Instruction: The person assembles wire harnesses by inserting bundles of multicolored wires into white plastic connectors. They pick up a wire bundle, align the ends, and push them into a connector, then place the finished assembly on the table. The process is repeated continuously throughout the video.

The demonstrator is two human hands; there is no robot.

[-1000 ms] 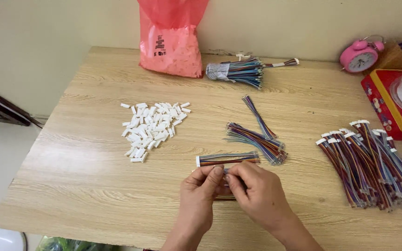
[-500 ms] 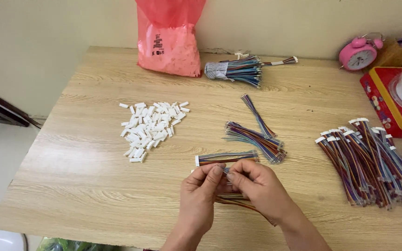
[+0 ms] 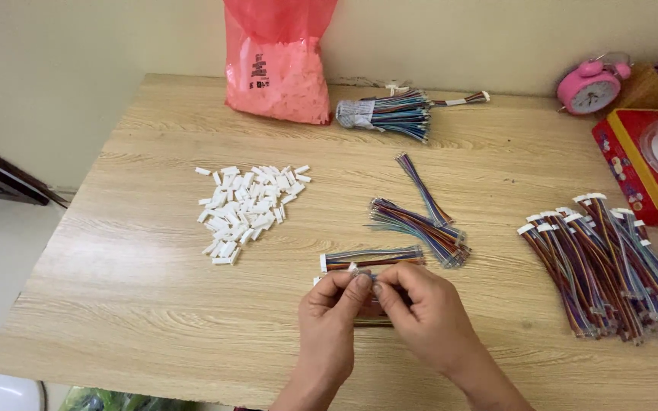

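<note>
My left hand [image 3: 330, 320] and my right hand [image 3: 422, 316] meet over the near middle of the wooden table [image 3: 138, 304], fingertips pinched together on a small white connector and the end of a coloured wire bundle that is mostly hidden under them. Just beyond my fingers lies a finished wire bundle [image 3: 371, 258] with a white connector on its left end. A heap of loose white connectors [image 3: 245, 207] lies to the left. Loose coloured wire bundles [image 3: 420, 221] lie right of centre.
A large pile of wire bundles with white connectors [image 3: 611, 262] lies at the right. A red plastic bag of white parts [image 3: 279, 61] stands at the back, beside a taped wire bunch [image 3: 386, 114]. A pink alarm clock [image 3: 589, 86] and a red tin [image 3: 637, 171] stand far right.
Both hands stayed in place over the near table; the fingers shifted slightly on the small connector and wire end. Nothing else on the table moved.
</note>
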